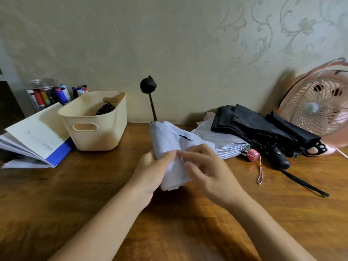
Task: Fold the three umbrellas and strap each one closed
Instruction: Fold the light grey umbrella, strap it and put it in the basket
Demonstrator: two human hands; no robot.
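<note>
You will find nothing here that can be read. The white page of the open booklet (37, 134) at your left carries a few faint printed lines, too small and blurred to make out, and the labels on the markers (40, 97) in the jar (42, 83) behind it are just as unclear. The black umbrella handle (279, 157) at your right bears a small pale mark, unreadable too.

Head cam -- looks fwd and down, close over table (56, 194).
</note>
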